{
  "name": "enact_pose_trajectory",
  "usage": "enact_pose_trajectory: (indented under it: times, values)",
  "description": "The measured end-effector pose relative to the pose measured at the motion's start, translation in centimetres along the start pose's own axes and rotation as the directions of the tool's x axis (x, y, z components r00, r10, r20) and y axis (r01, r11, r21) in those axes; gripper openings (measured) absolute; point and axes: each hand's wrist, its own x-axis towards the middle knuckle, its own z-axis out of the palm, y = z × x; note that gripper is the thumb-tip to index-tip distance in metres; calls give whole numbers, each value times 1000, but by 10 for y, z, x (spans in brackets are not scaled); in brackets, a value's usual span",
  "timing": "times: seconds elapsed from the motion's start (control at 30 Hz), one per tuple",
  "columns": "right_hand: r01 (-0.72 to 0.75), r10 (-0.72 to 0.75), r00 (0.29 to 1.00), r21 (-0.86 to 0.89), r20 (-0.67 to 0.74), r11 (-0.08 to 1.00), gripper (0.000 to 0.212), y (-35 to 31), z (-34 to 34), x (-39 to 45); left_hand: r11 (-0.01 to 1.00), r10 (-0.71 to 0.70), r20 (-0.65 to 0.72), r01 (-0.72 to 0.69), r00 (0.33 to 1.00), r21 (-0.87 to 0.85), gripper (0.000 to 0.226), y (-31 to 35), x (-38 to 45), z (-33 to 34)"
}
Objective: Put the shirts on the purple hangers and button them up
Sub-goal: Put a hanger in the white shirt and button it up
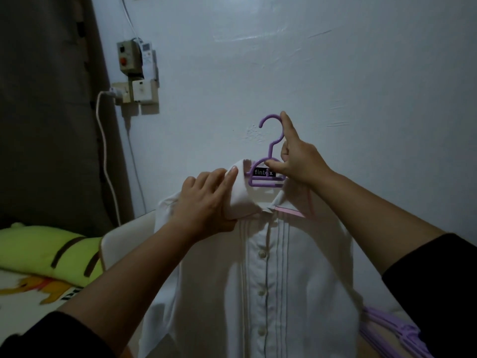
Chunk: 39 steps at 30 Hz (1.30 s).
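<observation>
**Collar being set on the hanger**

Pale blue wall fills the background, with a switch box [130,58] and a plugged-in cable [104,140] at the left, and a green pillow [49,250] on the bed below.

Held up against that wall, the white shirt [271,280] hangs on a purple hanger [265,174], its long axis running straight down from the collar, the button placket facing the person. The visible buttons look fastened, though the top of the placket under the collar is hard to read. The right hand [296,161] pinches the hanger at the base of its hook, forefinger extended up along the hook's stem. The left hand [206,200] grips the left collar flap [240,192], which stands raised and not folded down. That flap lies just left of the hanger's neck, so the left hand is the one placed to fold it down, judging by position.

A black label inside the neck reads roughly "fintex"; one letter is covered. More purple hangers [392,329] lie at lower right.
</observation>
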Motion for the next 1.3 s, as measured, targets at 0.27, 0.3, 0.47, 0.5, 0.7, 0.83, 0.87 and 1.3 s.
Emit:
enact_pose_trajectory:
  times: [0.27, 0.3, 0.47, 0.5, 0.7, 0.83, 0.87, 1.3]
  values:
    - [94, -94, 989, -13, -115, 996, 91, -26, 67, 15, 987, -130, 57, 124, 990, 100, 104, -43, -21, 3]
    - [101, -105, 986, -35, -127, 994, 90, -28, 78, 15, 981, -169, 61, 162, 984, 106, 104, -50, -23, 4]
    - [61, -59, 998, -83, 28, 995, 78, -30, 134, 11, 932, -339, 72, 325, 938, 161, 103, -90, -39, 17]
    - [40, -34, 996, -64, 80, 997, 77, -30, 147, 11, 921, -363, 77, 345, 929, 179, 102, -98, -42, 21]
    - [-18, 28, 962, -39, 272, 999, 75, -39, 226, 17, 838, -528, 146, 486, 837, 247, 99, -146, -76, 57]
    - [-16, 25, 938, -29, 346, 999, 75, -48, 271, 20, 748, -658, 226, 588, 718, 308, 98, -173, -100, 85]
    - [-15, 22, 931, -24, 363, 1000, 75, -49, 281, 21, 724, -686, 229, 614, 691, 315, 98, -179, -106, 91]
    - [-9, 19, 859, -22, 511, 1000, 75, -73, 375, 18, 531, -815, 488, 740, 313, 413, 87, -240, -140, 143]
